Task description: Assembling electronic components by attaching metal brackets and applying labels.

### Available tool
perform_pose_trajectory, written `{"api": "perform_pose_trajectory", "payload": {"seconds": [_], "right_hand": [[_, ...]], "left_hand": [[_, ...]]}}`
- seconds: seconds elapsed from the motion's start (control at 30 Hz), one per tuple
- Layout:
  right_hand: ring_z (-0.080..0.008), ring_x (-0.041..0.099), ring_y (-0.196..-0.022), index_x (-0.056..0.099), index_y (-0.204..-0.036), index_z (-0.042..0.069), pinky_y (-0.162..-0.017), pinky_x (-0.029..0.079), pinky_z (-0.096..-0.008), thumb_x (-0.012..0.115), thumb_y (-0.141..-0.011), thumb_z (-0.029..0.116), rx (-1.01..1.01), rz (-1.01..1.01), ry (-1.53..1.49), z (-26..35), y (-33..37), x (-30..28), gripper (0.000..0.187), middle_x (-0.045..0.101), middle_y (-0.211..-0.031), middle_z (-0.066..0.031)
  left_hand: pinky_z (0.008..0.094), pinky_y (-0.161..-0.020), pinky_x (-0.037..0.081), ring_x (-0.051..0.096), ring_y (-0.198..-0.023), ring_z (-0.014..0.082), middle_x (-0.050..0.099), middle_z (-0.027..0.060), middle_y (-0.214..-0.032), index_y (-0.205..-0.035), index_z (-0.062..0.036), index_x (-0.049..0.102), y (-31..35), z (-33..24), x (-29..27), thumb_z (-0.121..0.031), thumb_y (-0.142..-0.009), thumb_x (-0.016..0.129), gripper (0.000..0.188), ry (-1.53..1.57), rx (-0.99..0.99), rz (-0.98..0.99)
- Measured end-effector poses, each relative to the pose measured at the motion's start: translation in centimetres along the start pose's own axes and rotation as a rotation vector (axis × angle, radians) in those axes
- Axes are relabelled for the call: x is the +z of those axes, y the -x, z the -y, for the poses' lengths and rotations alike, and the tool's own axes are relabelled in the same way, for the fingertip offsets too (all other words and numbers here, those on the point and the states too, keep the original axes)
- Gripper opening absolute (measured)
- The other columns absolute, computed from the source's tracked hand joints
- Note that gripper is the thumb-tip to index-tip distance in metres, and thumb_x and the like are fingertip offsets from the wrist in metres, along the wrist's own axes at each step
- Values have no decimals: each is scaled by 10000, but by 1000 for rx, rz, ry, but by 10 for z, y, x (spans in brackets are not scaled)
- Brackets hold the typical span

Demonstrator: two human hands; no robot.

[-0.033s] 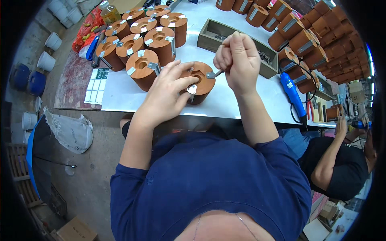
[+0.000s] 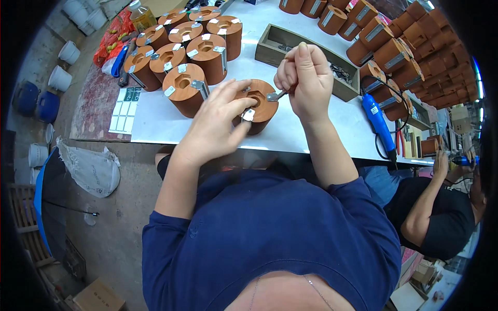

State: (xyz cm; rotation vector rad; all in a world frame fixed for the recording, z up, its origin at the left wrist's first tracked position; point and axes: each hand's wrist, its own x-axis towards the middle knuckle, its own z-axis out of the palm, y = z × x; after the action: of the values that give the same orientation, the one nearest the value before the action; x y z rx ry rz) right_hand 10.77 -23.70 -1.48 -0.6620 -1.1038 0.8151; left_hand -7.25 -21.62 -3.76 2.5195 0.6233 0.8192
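A reddish-brown cylinder (image 2: 263, 110) with a recessed hole in its top stands near the table's front edge, bright metal tabs at its rim. Around its left side curl the fingers of my left hand (image 2: 215, 118), one fingertip by the hole and the thumb near the front tab (image 2: 248, 115). My right hand (image 2: 309, 83) is closed, thumb up, to the right of the cylinder. From its fingers a thin dark metal piece (image 2: 282, 94) reaches to the right-hand tab (image 2: 272, 97); the rest of that piece is hidden in the fist.
Several similar cylinders (image 2: 182, 89) are grouped at left. Behind my hands lies a wooden tray (image 2: 267, 52) of small metal parts. A blue corded power tool (image 2: 377, 120) lies at right, below stacked cylinders (image 2: 377, 37). Another person (image 2: 433, 215) works at far right.
My right hand has shifted very slightly left and down. The left thumb has moved a little away from the front tab; the cylinder stays in place.
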Motion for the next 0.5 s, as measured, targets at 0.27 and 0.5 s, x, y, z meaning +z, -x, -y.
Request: {"api": "perform_pose_trajectory", "payload": {"seconds": [0.27,0.5], "right_hand": [[-71,421,-449,470,-795,35,-438,374,-213,425,-948,248,-11,4,-21,-16,-3,2,265,401,-519,10],[-51,430,-465,502,-818,19,-443,367,-207,441,-939,196,21,247,76,-12,-5,-8,223,439,-541,10]], "left_hand": [[408,-813,399,461,-966,333,472,195,-1115,-756,-26,487,-9,-15,55,-209,-554,787,405,-90,-114,-451],[403,-828,386,466,-991,324,471,182,-1105,-735,-42,469,-11,-16,58,-217,-540,808,428,-58,-136,-491]]}}
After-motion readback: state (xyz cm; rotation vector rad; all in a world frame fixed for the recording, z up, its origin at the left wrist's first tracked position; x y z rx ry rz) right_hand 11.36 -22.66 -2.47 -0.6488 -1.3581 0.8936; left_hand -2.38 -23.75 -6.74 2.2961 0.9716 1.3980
